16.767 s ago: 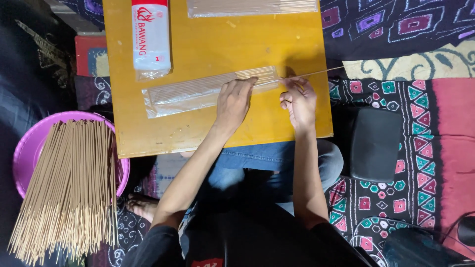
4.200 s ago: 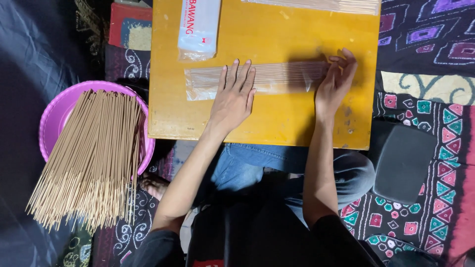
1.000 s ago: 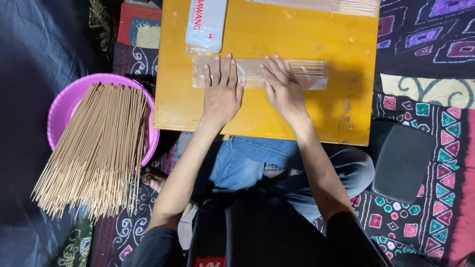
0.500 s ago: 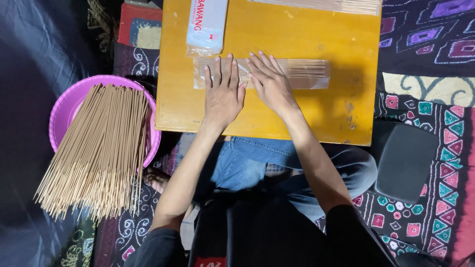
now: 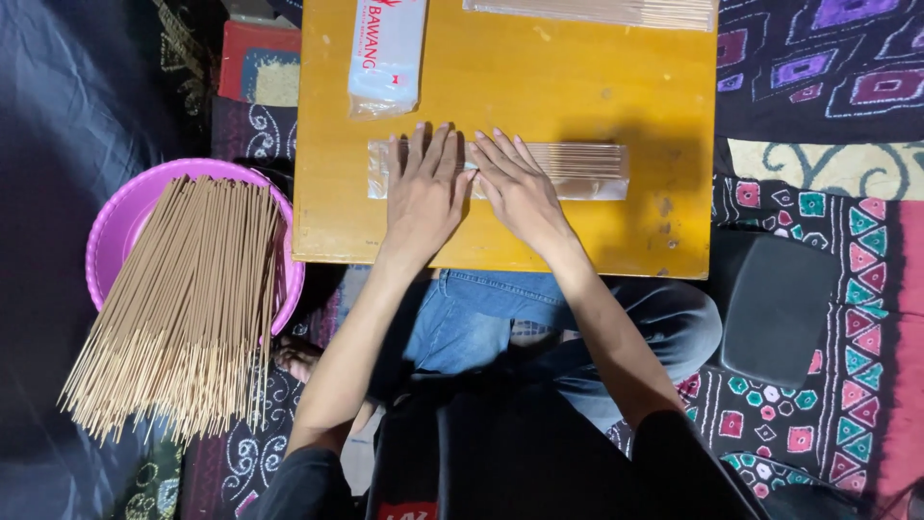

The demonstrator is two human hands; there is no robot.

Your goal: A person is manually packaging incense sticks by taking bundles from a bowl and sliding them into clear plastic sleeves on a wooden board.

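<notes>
Both hands pressed flat on a clear plastic sleeve of thin tan sticks (image 5: 577, 170)

The right hand (image 5: 520, 190) has slid inward from the sleeve's right part to meet the left hand (image 5: 423, 193); both lie open, fingers spread, clamped on nothing. The sleeve looks flattened, lying crosswise mid-way on the yellow wooden counter (image 5: 500, 87).

Hands (image 5: 423, 193) hide the clear packet's (image 5: 587, 171) middle — top bundle (image 5: 597, 12) cropped.
</notes>
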